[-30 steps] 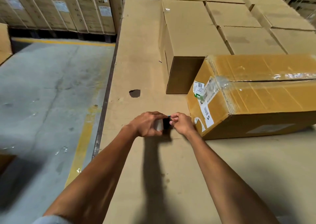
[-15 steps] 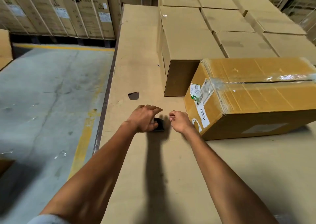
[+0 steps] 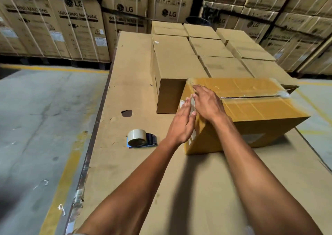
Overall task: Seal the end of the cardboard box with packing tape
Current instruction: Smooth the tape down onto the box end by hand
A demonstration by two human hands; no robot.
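Observation:
A yellow-brown cardboard box (image 3: pixel 255 109) lies on the cardboard-covered work surface (image 3: pixel 179 180), clear tape running along its top seam. Its near end carries white labels, mostly hidden by my hands. My left hand (image 3: pixel 181 125) is flat and open against that end face. My right hand (image 3: pixel 208 103) rests open over the top corner of the same end, fingers spread. A roll of packing tape (image 3: pixel 137 137) on a dark blue dispenser (image 3: pixel 150 139) sits on the surface to the left of my left hand, untouched.
Several plain brown boxes (image 3: pixel 179 62) stand in rows behind the taped box. A small hole (image 3: pixel 126 113) marks the surface near its left edge (image 3: pixel 93 127). Concrete floor with yellow lines (image 3: pixel 61 180) lies to the left. Stacked washing machine cartons (image 3: pixel 75 26) line the back.
My hands put the tape dispenser down on the surface and let go of it. Both then moved up and right onto the near end of the box. My view has tilted up.

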